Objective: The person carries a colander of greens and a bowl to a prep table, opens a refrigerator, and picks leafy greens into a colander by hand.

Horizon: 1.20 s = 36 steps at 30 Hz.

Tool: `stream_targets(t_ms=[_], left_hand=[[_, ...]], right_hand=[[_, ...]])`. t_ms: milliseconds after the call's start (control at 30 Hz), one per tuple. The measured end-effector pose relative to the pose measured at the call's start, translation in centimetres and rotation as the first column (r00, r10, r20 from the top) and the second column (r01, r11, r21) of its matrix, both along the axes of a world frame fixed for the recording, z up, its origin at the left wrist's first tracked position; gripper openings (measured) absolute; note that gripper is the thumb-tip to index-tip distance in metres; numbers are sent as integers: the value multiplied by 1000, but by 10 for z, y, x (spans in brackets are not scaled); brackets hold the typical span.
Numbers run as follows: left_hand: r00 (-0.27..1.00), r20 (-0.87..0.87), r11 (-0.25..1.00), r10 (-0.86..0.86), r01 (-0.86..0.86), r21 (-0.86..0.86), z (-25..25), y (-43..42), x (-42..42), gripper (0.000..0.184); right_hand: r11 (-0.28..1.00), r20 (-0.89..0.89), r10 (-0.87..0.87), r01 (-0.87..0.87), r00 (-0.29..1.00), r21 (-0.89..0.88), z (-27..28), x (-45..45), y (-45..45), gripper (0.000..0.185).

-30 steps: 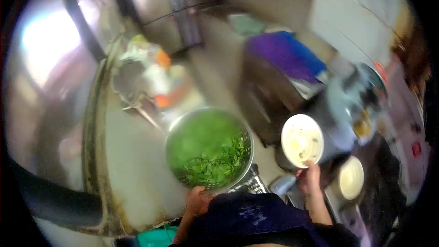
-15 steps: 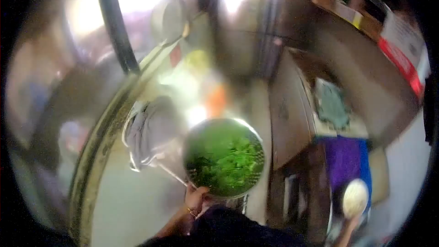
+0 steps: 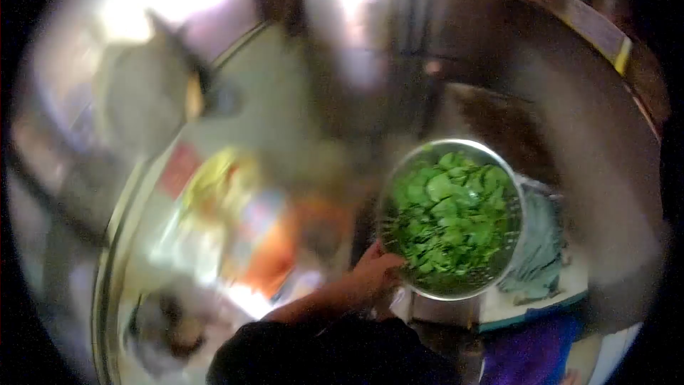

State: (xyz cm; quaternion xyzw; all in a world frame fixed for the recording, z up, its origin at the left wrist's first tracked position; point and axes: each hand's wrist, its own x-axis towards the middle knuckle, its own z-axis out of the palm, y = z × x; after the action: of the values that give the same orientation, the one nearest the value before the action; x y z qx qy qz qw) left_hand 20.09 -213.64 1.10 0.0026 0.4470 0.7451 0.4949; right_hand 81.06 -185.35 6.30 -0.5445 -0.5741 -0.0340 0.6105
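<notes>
My left hand (image 3: pixel 377 272) grips the left rim of a round metal colander (image 3: pixel 462 289) with small holes in its side. Chopped green leaves (image 3: pixel 452 207) lie inside it. The colander is held out in front of me, over the near corner of a table, its open top facing up toward me. At the lower right edge, a small skin-coloured patch, apparently part of my right hand (image 3: pixel 573 376), shows below a purple cloth (image 3: pixel 531 346). Its fingers cannot be made out, nor can anything it may hold.
A grey-green cloth (image 3: pixel 540 253) lies on the table behind the colander. On the left, a pale counter carries blurred goods, among them an orange packet (image 3: pixel 272 260) and a yellow item (image 3: pixel 214 178). A dark rail edges that counter.
My left hand and the colander have swung right, from beside the counter to the table with the grey-green cloth. The white oval thing in my right hand has left view. The camera has turned.
</notes>
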Motion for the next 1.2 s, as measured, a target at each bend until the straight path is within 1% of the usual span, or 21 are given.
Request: stream_targets(t_ms=[67,100,167,200,233,300,333,400,433,467,500,567,633,733,833,933,967,1033,1100,1167,1200], left_hand=[[995,-86,995,-48,55,81,27,-29,-16,38],[984,-158,994,-78,89,68,36,-54,-11,39],[968,-210,990,-140,138,-20,44,-39,-23,42],[966,-188,983,-179,168,-73,42,-28,-32,44],[972,-93,971,-218,206,-124,32,-12,-40,48],[969,-128,971,-210,191,-142,42,-12,-38,55],[948,-247,979,-200,181,-98,38,-7,-43,58],[916,-319,969,-243,213,-125,47,16,-72,64],[918,-263,947,-298,249,-202,65,27,-89,67],[897,-284,941,-338,318,-117,49,35,-116,64],[876,-305,923,-375,384,-30,33,44,-143,62],[847,-391,891,-360,437,127,-65,109,-257,61],[877,-424,946,-224,300,120,-71,169,-365,60],[889,-453,995,68,-28,95,-10,242,-512,58],[842,-472,964,262,-254,84,38,295,-644,56],[802,-507,936,316,-349,31,54,333,-718,55],[790,-533,936,304,-352,12,49,341,-726,54],[747,-612,939,260,-343,-20,30,357,-720,53],[699,-695,955,171,-290,-56,7,363,-699,52],[644,-764,971,32,-202,-130,-20,346,-658,50],[624,-779,970,-52,-153,-187,-36,328,-634,50]], right_hand=[[893,-349,326,-407,879,-190,-1,-103,-11,45],[687,-439,381,-567,814,-454,42,-177,-74,39],[205,-608,600,-835,520,-511,29,-265,-101,51],[-106,-822,405,-872,401,-477,55,-328,-115,58],[-257,-898,201,-863,392,-434,14,-344,-101,55],[-468,-912,-125,-834,390,-292,-30,-374,-94,49],[-442,-903,-152,-845,402,-301,-39,-394,-95,47],[-280,-892,-22,-859,452,-428,-43,-434,-98,45],[-231,-886,-34,-867,462,-442,-50,-447,-90,44],[-290,-888,-310,-923,341,-253,-101,-446,-60,43],[-287,-840,-369,-908,399,-305,-107,-454,-43,41],[-197,-830,-442,-939,341,-281,-114,-479,-17,38],[2,-906,-384,-981,177,-193,-93,-529,-5,34],[216,-939,-284,-941,195,-261,-172,-535,48,39],[431,-917,-312,-823,249,-370,-187,-574,78,45],[487,-934,-348,-837,77,-250,-83,-671,56,50],[-65,-892,-322,-933,-316,354,-149,-608,73,46],[70,-966,-181,-977,187,-202,-176,-648,79,44],[216,-735,-135,-704,664,-676,-178,-711,56,42],[-12,-951,21,-951,308,-308,-226,-736,75,36],[-58,-924,77,-924,374,-378,-224,-770,86,34]])
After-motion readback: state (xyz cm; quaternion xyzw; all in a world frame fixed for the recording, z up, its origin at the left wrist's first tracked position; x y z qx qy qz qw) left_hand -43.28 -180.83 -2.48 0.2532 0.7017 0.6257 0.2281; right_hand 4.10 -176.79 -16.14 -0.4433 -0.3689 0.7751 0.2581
